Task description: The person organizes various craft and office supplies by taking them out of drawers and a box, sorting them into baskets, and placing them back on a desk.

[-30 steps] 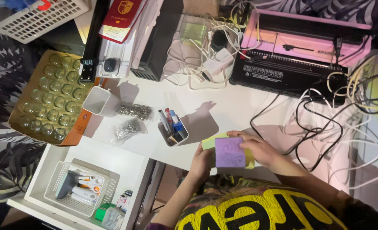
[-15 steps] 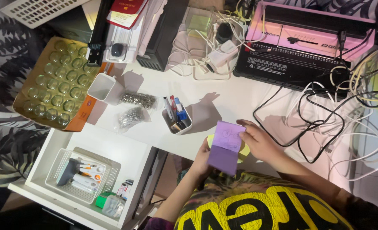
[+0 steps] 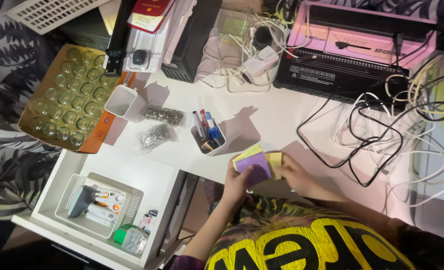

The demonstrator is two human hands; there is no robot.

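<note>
My left hand (image 3: 236,184) holds a stack of sticky notes (image 3: 252,166), purple on top with green and yellow sheets beneath, at the near edge of the white desk (image 3: 262,112). My right hand (image 3: 297,175) rests just right of it, fingers on a small yellow note pad (image 3: 276,163) that touches the stack. A white cup of pens and markers (image 3: 208,135) stands a little to the upper left of the hands.
An open white drawer (image 3: 132,170) at lower left holds a basket of small items (image 3: 99,202). Two bags of metal clips (image 3: 159,125), an empty white cup (image 3: 122,102), a tray of clear domes (image 3: 69,97), tangled cables (image 3: 382,130) and a black binding machine (image 3: 357,45) surround the desk.
The note stack has shifted left and tilted flatter. My right hand has moved off the purple top sheet to the yellow pad at its right side. The camera view has shifted slightly.
</note>
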